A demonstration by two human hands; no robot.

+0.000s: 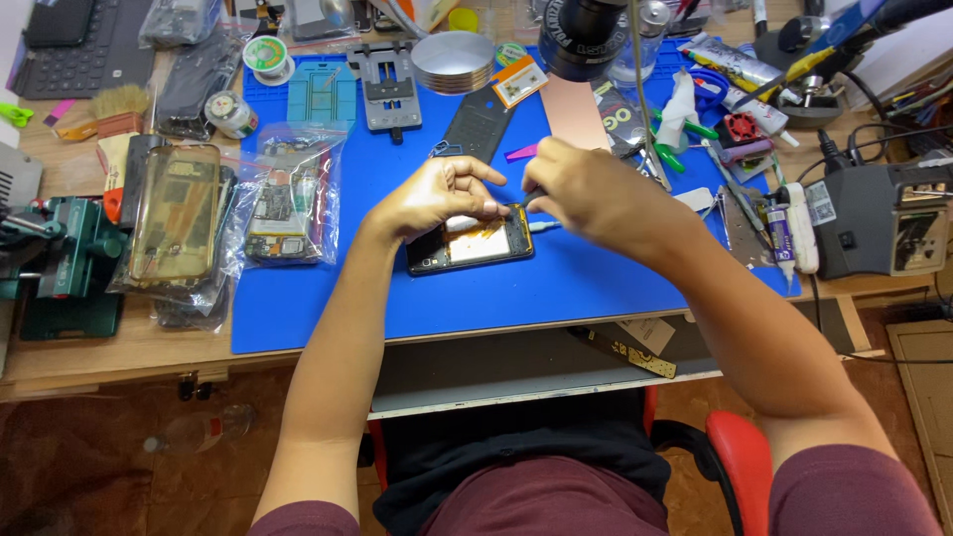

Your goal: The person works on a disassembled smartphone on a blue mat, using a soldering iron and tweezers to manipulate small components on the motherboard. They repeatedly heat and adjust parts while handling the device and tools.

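An opened phone (469,244) with its back off lies on the blue work mat (556,288). My left hand (437,194) rests on the phone's upper edge and pins it down with the fingertips. My right hand (586,189) is closed around a thin light-coloured tool (545,226) whose tip sits at the phone's right end. The tool's handle is mostly hidden in my fist.
Clear bags with phone parts (283,203) lie left on the mat beside a phone in a clear case (177,213). A green vise (60,263), a soldering station (884,218), a metal tin (454,62), a holder jig (385,87) and scattered tools ring the mat.
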